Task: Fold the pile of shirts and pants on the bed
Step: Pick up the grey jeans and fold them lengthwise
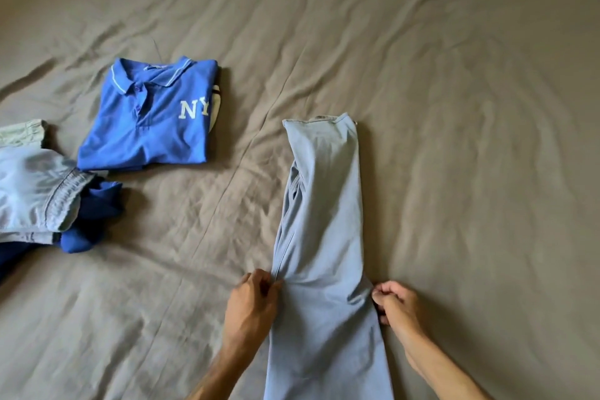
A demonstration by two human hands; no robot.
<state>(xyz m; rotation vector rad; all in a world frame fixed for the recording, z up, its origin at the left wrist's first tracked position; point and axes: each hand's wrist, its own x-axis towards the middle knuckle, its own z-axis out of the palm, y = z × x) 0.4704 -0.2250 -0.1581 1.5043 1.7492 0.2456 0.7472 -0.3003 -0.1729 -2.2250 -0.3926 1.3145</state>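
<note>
Light blue pants (324, 221) lie lengthwise on the bed, folded leg over leg, waistband at the far end. My left hand (253, 302) pinches their left edge at about mid-length. My right hand (397, 304) pinches the right edge at the same level. A folded blue polo shirt (146, 127) with white "NY" letters lies to the far left, on top of another folded garment. A loose pile at the left edge holds pale blue shorts (35, 195), a dark blue garment (94, 221) and a pale green piece (22, 131).
The bed is covered by a wrinkled taupe sheet (454, 107) that fills nearly the whole view. A thin dark thread or wire (157, 49) lies just beyond the polo's collar.
</note>
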